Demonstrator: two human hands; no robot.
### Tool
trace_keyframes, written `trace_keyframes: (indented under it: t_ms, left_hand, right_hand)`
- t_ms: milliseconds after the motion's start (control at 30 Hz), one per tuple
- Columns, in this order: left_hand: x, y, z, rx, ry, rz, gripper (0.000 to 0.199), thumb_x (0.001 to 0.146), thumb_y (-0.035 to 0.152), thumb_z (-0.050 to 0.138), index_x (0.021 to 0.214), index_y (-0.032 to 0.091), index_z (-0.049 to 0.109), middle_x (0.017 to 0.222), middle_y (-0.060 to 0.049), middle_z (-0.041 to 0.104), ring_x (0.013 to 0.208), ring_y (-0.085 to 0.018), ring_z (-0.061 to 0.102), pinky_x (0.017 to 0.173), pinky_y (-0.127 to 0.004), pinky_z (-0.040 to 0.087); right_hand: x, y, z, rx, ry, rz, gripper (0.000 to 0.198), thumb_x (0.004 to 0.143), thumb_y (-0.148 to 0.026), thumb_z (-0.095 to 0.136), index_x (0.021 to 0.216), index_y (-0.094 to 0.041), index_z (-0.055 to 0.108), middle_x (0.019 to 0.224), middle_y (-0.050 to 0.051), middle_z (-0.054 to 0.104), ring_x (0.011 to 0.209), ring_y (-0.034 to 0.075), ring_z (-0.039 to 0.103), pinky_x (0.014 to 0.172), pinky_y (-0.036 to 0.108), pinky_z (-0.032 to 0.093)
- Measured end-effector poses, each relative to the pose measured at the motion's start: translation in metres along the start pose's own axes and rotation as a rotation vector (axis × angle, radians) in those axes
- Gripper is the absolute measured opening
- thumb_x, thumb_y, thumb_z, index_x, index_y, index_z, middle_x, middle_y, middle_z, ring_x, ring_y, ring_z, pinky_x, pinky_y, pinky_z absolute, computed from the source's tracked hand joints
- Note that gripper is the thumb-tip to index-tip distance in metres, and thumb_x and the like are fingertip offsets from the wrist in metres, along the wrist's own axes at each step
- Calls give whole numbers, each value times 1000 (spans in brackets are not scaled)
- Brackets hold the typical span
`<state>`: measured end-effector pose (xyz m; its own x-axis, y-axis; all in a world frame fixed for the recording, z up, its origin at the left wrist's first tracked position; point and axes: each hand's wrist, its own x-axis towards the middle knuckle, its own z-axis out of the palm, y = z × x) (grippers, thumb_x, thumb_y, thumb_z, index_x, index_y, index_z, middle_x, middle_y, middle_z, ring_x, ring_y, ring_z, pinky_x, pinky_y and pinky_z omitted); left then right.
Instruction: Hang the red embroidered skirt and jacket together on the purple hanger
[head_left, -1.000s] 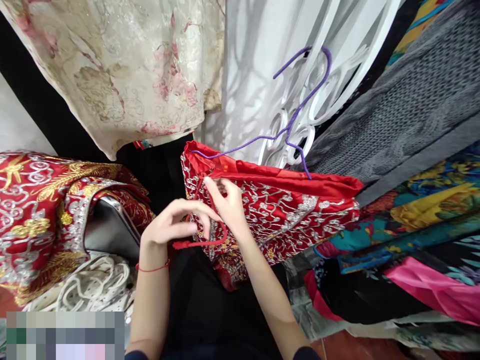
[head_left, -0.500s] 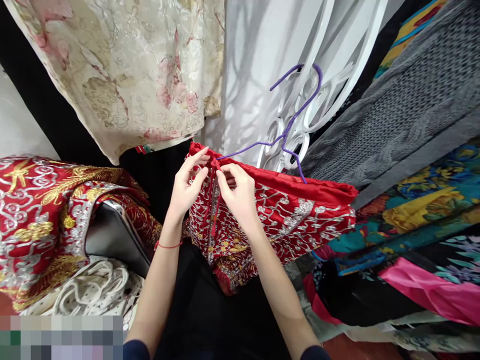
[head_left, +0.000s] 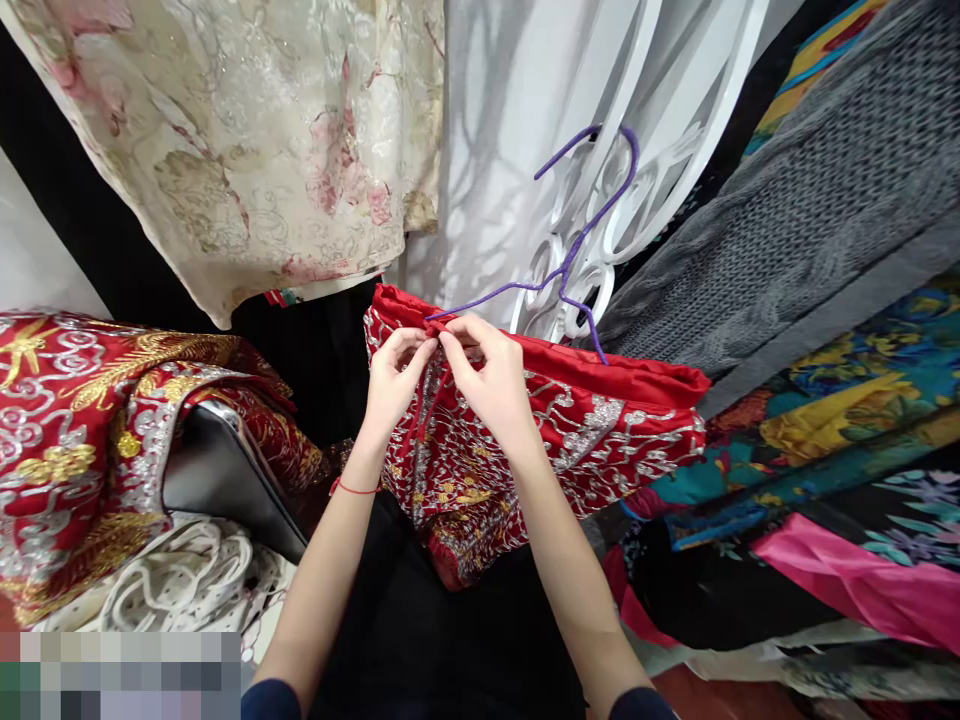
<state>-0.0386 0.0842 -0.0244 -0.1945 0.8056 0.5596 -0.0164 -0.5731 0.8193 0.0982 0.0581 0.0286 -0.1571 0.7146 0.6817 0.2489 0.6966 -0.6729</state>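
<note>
A red garment [head_left: 577, 440] with silver and gold embroidery hangs in front of me, its plain satin top band [head_left: 637, 378] running along the upper edge. A purple hanger [head_left: 574, 265] reaches down into that band. Near the band's left end, my left hand [head_left: 397, 380] is closed in a pinch on a red drawstring [head_left: 433, 328]. My right hand [head_left: 487, 375] pinches the same cord just beside it, fingertips almost touching. Red cord ends hang down the embroidered front below my fingers, partly hidden. My fingers cover most of the knot or loop there.
White scrolled metalwork [head_left: 630, 200] stands behind the hanger. Cream floral fabric [head_left: 285, 150] hangs at upper left. Another embroidered red cloth [head_left: 90, 430] drapes over a dark grey object [head_left: 225, 470] at left. Grey knitwear [head_left: 810, 210] and several patterned textiles hang at right.
My left hand has moved right and down, from fingers apart near the cord to a pinch on it. The right hand stays at the cord. The view has shifted slightly.
</note>
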Motion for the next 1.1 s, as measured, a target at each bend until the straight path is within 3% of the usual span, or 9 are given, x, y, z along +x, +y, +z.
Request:
trace_keyframes:
  t_ms: [200, 300, 400, 533, 600, 667, 733, 900, 1100]
  left_hand:
    - [-2, -1, 0, -114, 65, 18, 23, 83, 38, 74, 91, 21, 60, 85, 1, 67, 63, -9, 61, 64, -24, 53]
    - [-7, -2, -12, -160, -17, -9, 11, 86, 31, 68, 89, 23, 62, 77, 4, 61, 46, -4, 41, 47, -21, 36]
    - [-11, -4, -27, 34, -97, 29, 17, 84, 26, 61, 72, 20, 70, 72, -1, 62, 55, -8, 47, 53, -24, 38]
    - [-9, -4, -36, 379, 254, 162, 15, 82, 26, 68, 73, 19, 77, 68, 0, 59, 57, -9, 42, 58, -25, 36]
    - [-5, -2, -34, 366, 476, 233, 14, 82, 31, 74, 74, 20, 77, 64, 3, 50, 55, -8, 35, 56, -25, 31]
    - [-1, 1, -32, 220, 552, 283, 19, 83, 39, 75, 75, 21, 77, 64, 4, 48, 57, -8, 37, 57, -24, 33]
    - [1, 6, -31, 61, 427, 271, 24, 82, 46, 75, 77, 22, 79, 65, 2, 53, 59, -8, 43, 59, -23, 36]
    - [-5, 19, -36, 38, -211, 84, 27, 65, 43, 90, 66, 19, 78, 64, -1, 59, 60, -10, 49, 56, -24, 39]
    - [-9, 35, -35, 194, -352, -72, 32, 61, 42, 91, 75, 17, 78, 62, 2, 54, 56, -8, 43, 52, -23, 36]
  right_hand:
    - [0, -1, -4, 171, 57, -12, 14, 97, -32, 53, 90, -23, 60, 88, 1, 67, 85, 14, 65, 84, 31, 53]
    - [-3, 5, -5, 268, -2, 56, 14, 96, -35, 53, 90, -24, 58, 86, 0, 65, 76, 12, 60, 73, 27, 51]
    - [-3, 9, -11, 221, 0, 90, 19, 95, -34, 53, 80, -22, 57, 77, -1, 62, 67, 11, 53, 66, 27, 45]
    - [-2, 14, -21, -13, -122, 99, 25, 95, -29, 52, 77, -20, 65, 63, -3, 57, 58, 11, 49, 61, 28, 38]
    - [-2, 16, -24, -139, -232, 88, 21, 93, -25, 54, 80, -19, 70, 61, -4, 57, 55, 10, 46, 60, 28, 36]
    - [-2, 17, -26, -174, -304, 71, 18, 91, -23, 58, 83, -19, 74, 65, -3, 63, 53, 9, 44, 60, 28, 36]
    - [-2, 18, -28, -101, -349, 70, 15, 90, -26, 63, 85, -20, 76, 73, -2, 70, 54, 9, 45, 60, 27, 38]
    - [-1, 16, -33, 215, -411, 88, 19, 90, -36, 67, 88, -21, 79, 87, 3, 76, 73, 14, 62, 71, 29, 50]
    - [-1, 24, -25, 64, -399, -71, 20, 95, -32, 63, 105, -24, 79, 93, 3, 72, 71, 12, 59, 67, 27, 49]
